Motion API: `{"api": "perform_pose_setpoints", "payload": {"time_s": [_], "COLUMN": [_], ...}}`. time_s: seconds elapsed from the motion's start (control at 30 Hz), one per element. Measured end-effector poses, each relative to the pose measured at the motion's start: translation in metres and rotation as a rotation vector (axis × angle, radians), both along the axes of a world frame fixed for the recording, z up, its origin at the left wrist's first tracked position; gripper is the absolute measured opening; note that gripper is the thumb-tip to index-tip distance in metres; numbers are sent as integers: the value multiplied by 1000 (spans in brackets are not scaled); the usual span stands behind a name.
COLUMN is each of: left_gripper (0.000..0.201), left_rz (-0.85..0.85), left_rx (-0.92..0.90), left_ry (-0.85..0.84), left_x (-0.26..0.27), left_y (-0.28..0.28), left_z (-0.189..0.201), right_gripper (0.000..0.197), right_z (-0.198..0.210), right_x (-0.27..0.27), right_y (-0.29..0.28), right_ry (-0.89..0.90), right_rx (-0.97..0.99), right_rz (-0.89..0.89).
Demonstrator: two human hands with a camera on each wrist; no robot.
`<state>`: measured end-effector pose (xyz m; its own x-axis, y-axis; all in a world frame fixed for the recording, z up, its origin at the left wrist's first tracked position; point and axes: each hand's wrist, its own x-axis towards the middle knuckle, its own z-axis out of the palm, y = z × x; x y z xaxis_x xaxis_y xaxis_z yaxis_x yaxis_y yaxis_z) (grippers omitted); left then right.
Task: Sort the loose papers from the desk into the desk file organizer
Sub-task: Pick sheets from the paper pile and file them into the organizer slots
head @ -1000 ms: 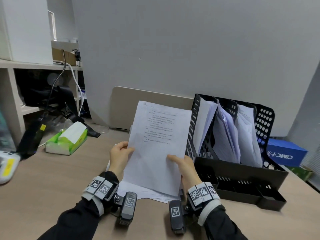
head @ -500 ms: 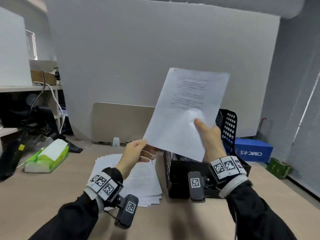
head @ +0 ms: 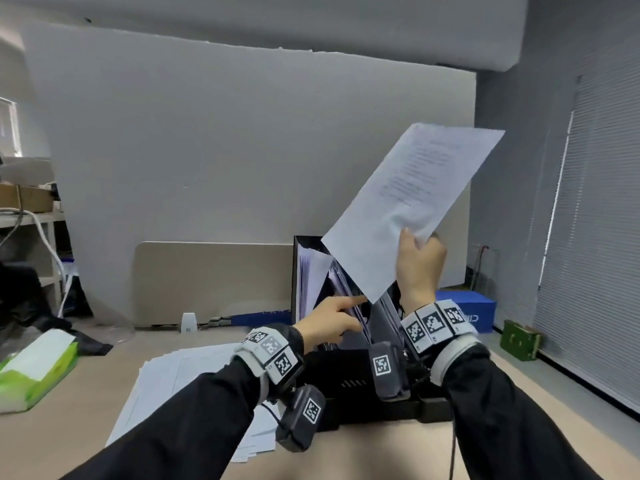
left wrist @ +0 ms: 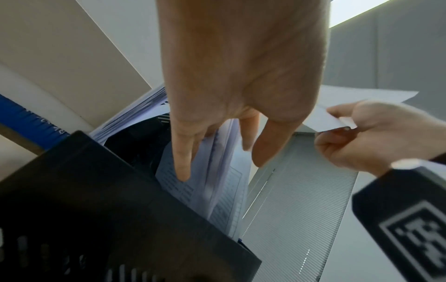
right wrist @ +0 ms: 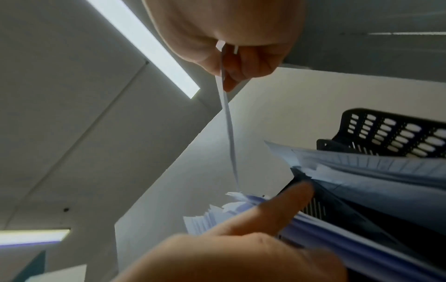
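Black file organizer (head: 349, 382) holding upright filed papers (head: 311, 278), parted by left hand (head: 329, 323) with extended fingers; printed white sheet (head: 412, 206) pinched tilted above by right hand (head: 420, 265).

A green and white tissue pack (head: 33, 370) lies at the desk's left edge; a blue box (head: 465, 310) and a small green box (head: 520, 340) sit far right by grey window blinds (head: 588, 237)
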<state>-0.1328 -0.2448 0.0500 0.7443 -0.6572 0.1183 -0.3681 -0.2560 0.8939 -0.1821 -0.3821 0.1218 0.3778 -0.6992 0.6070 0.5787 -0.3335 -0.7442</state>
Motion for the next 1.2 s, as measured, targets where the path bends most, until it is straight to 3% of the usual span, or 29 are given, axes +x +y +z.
{"api": "perform_pose_setpoints", "payload": {"time_s": [0.07,0.2,0.43,0.5,0.6,0.7,0.77,0.9,1.0,1.2], "left_gripper": [73,75,76,76,73,44,36,73,77,76], "left_rz": [56,181,209,205,201,224,238,196,187,140], "left_rx": [13,-87,-164,-172,-159,-140,-137,-136,-149,-156], "left_ry": [26,80,-22,-46,-86,-79,-82,-112,-119,-144], "left_x": [5,14,19,20,16,17,17,13,12,9], "left_y": [-4,7,24,24,25,25,26,29,29,33], "left_z": [-1,-3,-4,-4,-4,-4,-5,-5,-5,-7], "right_gripper": [9,24,24,28,27,20,20,12,26,32], "right_z": [-6,-19,-47,-61,-78,-85,-89,-96,-94,-94], "right_x": [0,7,34,42,52,50,49,49,49,50], "right_y": [-2,-8,12,21,31,34,31,24,24,27], "right_ry": [1,-8,64,172,546,939,1069,1154,1263,1325], "right_rx": [-98,-314,-619,-758,-891,-918,-893,-833,-899,-860], "right_rz": [-59,-239,-320,-278,-110,-2,24,2,45,54]}}
